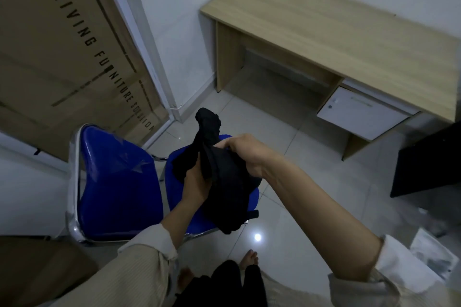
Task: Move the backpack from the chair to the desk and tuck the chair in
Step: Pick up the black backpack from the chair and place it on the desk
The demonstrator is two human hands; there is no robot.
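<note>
A limp black backpack hangs just above the seat of a blue padded chair with a chrome frame. Both hands grip it. My left hand holds its left side from below. My right hand grasps its top, where a strap sticks up. The backpack's lower end droops over the seat's front edge. A light wooden desk stands against the wall at the upper right, well apart from the chair, with an open knee space under it.
A white drawer unit hangs under the desk's right end. A large cardboard box leans against the left wall. A black object stands on the floor at right, and a plastic bag lies beside it. My bare feet stand on grey tiles.
</note>
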